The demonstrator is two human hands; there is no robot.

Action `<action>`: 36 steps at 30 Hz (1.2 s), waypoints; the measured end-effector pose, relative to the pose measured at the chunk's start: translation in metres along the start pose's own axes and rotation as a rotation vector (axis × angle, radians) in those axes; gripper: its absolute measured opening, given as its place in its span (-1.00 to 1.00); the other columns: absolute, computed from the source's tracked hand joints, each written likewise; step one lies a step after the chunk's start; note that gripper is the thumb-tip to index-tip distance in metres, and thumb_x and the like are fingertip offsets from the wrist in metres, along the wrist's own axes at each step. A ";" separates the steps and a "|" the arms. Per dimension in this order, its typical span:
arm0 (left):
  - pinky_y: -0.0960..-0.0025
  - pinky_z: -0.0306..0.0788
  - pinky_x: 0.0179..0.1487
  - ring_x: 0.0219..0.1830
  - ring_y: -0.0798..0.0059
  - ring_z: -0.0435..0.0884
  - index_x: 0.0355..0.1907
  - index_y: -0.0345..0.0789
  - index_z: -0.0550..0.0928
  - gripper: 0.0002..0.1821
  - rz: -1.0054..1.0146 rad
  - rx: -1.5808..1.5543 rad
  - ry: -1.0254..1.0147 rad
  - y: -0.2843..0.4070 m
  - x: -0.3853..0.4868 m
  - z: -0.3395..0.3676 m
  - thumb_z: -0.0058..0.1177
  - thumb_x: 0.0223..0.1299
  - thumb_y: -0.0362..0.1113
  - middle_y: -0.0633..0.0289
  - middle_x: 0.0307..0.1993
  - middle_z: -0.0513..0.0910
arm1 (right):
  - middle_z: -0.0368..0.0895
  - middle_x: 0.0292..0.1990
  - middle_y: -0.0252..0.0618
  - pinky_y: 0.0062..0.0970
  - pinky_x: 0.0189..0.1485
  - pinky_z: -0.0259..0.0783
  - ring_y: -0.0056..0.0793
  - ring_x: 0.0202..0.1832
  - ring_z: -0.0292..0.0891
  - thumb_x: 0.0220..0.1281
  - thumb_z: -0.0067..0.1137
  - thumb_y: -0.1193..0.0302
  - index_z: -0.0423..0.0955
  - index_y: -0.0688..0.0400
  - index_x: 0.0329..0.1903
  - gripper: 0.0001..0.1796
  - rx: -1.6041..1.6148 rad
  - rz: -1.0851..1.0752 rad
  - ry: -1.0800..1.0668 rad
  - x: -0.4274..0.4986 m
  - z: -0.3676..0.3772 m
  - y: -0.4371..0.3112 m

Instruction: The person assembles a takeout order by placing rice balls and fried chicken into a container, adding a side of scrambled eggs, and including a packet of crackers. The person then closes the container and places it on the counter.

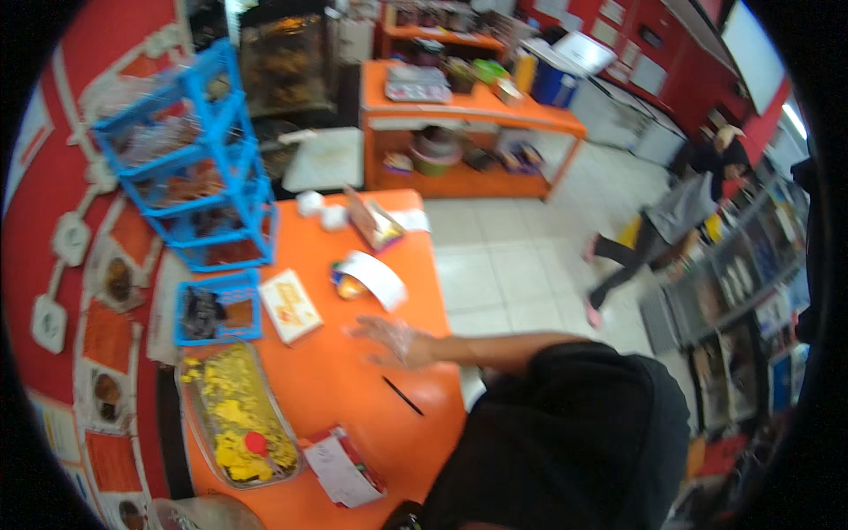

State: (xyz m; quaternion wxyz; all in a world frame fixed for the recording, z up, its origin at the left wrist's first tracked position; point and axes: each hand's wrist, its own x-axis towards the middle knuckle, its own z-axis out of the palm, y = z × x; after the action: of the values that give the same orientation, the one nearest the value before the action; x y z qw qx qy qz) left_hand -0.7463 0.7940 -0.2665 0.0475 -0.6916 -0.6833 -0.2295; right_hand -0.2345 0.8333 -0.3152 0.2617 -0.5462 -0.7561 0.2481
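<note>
My right hand [391, 341], in a thin clear plastic glove, hovers over the orange table [351, 397] with its fingers apart and holds nothing. My left hand is out of view. Left of the right hand lies a white and yellow box [290, 306]. Above it is a blurred white paper strip [376, 278] on a small colourful pack [349, 286]. A black pen or thin stick [402, 395] lies below the hand. At the table's left edge stands a clear tray of crumbled yellow food [235, 404] with a red-ended utensil [256, 442]. A written-on paper [341, 470] covers a red packet.
A blue basket [218, 308] holds dark packets; a blue tiered rack [192, 165] stands behind it. White round items [333, 217] and an open carton [374, 222] are at the far end. A clear container [205, 513] is bottom left. Another person [676, 205] stands at the right.
</note>
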 end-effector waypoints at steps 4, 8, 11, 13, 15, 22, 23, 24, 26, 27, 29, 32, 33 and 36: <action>0.11 0.51 0.03 -0.12 0.13 0.70 -0.03 -0.38 0.66 -0.68 0.046 0.044 -0.115 -0.010 -0.004 0.012 0.14 0.19 -0.31 -0.06 -0.20 0.72 | 0.15 0.48 -0.01 0.01 0.44 0.24 0.10 0.49 0.14 0.46 0.09 0.02 0.25 -0.07 0.45 -0.38 -0.054 0.090 0.011 -0.014 -0.032 0.026; 0.13 0.51 0.02 -0.13 0.15 0.70 -0.02 -0.38 0.66 -0.69 0.132 0.131 -0.129 -0.083 0.022 -0.020 0.14 0.20 -0.31 -0.05 -0.22 0.72 | 0.27 0.41 0.04 0.01 0.39 0.31 0.12 0.43 0.24 0.43 0.14 0.06 0.36 0.00 0.36 -0.44 -0.134 0.046 0.016 -0.030 -0.056 0.039; 0.14 0.51 0.01 -0.15 0.17 0.70 -0.02 -0.38 0.66 -0.69 0.271 0.192 -0.104 -0.139 0.033 -0.043 0.13 0.20 -0.31 -0.05 -0.23 0.72 | 0.34 0.38 0.00 0.00 0.39 0.30 0.07 0.43 0.26 0.42 0.15 0.11 0.42 0.04 0.32 -0.49 -0.132 0.187 -0.074 -0.050 -0.076 0.057; 0.15 0.51 0.00 -0.15 0.18 0.70 -0.02 -0.38 0.66 -0.69 0.423 0.253 -0.039 -0.178 0.034 -0.059 0.12 0.21 -0.31 -0.05 -0.23 0.72 | 0.39 0.35 -0.01 -0.02 0.39 0.31 0.06 0.41 0.28 0.42 0.16 0.15 0.45 0.06 0.29 -0.52 -0.131 0.208 -0.093 -0.059 -0.091 0.076; 0.16 0.51 0.00 -0.16 0.19 0.70 -0.02 -0.38 0.65 -0.69 0.484 0.306 0.033 -0.212 0.029 -0.076 0.12 0.21 -0.31 -0.04 -0.24 0.72 | 0.44 0.31 0.04 -0.02 0.36 0.35 0.07 0.38 0.32 0.41 0.18 0.18 0.48 0.10 0.24 -0.56 -0.103 0.179 -0.048 -0.066 -0.104 0.100; 0.33 0.50 -0.15 -0.16 0.43 0.56 0.07 -0.40 0.52 -0.71 -0.394 -0.008 0.271 -0.111 0.049 -0.089 -0.01 0.34 -0.40 0.12 -0.21 0.59 | 0.53 0.17 0.05 -0.16 0.26 0.44 0.03 0.21 0.49 0.40 0.18 0.28 0.55 0.15 0.03 -0.72 0.163 0.311 0.135 -0.090 -0.132 0.199; 0.35 0.52 -0.16 -0.14 0.43 0.58 0.08 -0.38 0.54 -0.72 -0.268 -0.100 0.296 -0.046 0.046 -0.064 0.02 0.33 -0.42 0.13 -0.17 0.61 | 0.54 0.16 0.05 -0.16 0.25 0.45 0.03 0.19 0.50 0.39 0.19 0.30 0.55 0.15 0.03 -0.73 0.137 0.293 0.134 -0.090 -0.135 0.215; 0.36 0.54 -0.16 -0.13 0.43 0.60 0.08 -0.37 0.56 -0.71 -0.252 -0.289 0.261 0.031 0.037 -0.025 0.05 0.32 -0.44 0.13 -0.13 0.63 | 0.56 0.14 0.05 -0.16 0.24 0.45 0.02 0.17 0.51 0.38 0.19 0.31 0.55 0.15 0.02 -0.74 0.139 0.269 0.137 -0.088 -0.139 0.233; 0.40 0.58 -0.16 -0.09 0.43 0.64 0.09 -0.35 0.60 -0.70 -0.383 -0.556 0.069 0.205 0.018 0.068 0.11 0.30 -0.49 0.15 -0.05 0.66 | 0.59 0.09 0.05 -0.16 0.22 0.45 0.02 0.14 0.53 0.32 0.22 0.36 0.56 0.14 0.02 -0.74 0.208 0.241 0.139 -0.080 -0.146 0.267; 0.42 0.60 -0.16 -0.08 0.43 0.66 0.09 -0.33 0.62 -0.69 -0.382 -0.556 -0.095 0.290 0.013 0.113 0.14 0.29 -0.52 0.15 -0.01 0.68 | 0.59 0.09 0.04 -0.17 0.21 0.47 0.02 0.14 0.54 0.32 0.22 0.37 0.56 0.14 0.01 -0.75 0.219 0.218 0.137 -0.076 -0.151 0.286; 0.43 0.53 -0.22 -0.20 0.53 0.65 -0.12 -0.38 0.69 -0.80 -0.405 -0.797 -0.183 0.449 0.009 0.195 0.25 0.19 -0.45 0.22 -0.26 0.69 | 0.60 0.08 0.03 -0.18 0.18 0.49 0.02 0.14 0.54 0.31 0.22 0.38 0.57 0.13 0.00 -0.76 0.259 0.231 0.099 -0.071 -0.167 0.321; 0.29 0.49 -0.27 -0.41 0.29 0.60 -0.38 -0.42 0.51 -0.83 -0.166 -0.533 -0.191 0.590 0.060 0.274 0.24 0.18 -0.46 0.07 -0.41 0.55 | 0.63 0.06 0.01 -0.23 0.12 0.54 -0.01 0.10 0.58 0.36 0.20 0.37 0.59 0.14 0.00 -0.78 0.186 0.187 0.150 -0.086 -0.204 0.368; 0.24 0.49 -0.26 -0.41 0.20 0.59 -0.37 -0.42 0.51 -0.83 -0.168 -0.507 -0.156 0.610 0.085 0.290 0.22 0.20 -0.44 0.04 -0.40 0.56 | 0.64 0.05 0.00 -0.23 0.11 0.55 -0.01 0.10 0.59 0.37 0.20 0.37 0.59 0.14 0.00 -0.78 0.180 0.186 0.195 -0.089 -0.221 0.388; 0.07 0.53 -0.20 -0.34 -0.02 0.63 -0.29 -0.43 0.55 -0.88 -0.123 -0.409 0.004 0.639 0.144 0.336 0.16 0.26 -0.41 -0.04 -0.34 0.62 | 0.67 0.02 -0.02 -0.20 0.13 0.51 -0.04 0.08 0.59 0.40 0.17 0.36 0.61 0.17 0.01 -0.78 0.118 0.292 0.236 -0.119 -0.269 0.433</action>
State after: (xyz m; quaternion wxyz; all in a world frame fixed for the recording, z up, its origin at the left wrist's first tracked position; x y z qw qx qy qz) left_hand -0.0496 1.0145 -0.3525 -0.1063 -0.6433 -0.6634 -0.3671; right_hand 0.2778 0.8654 -0.4170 0.3413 -0.6589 -0.6172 0.2616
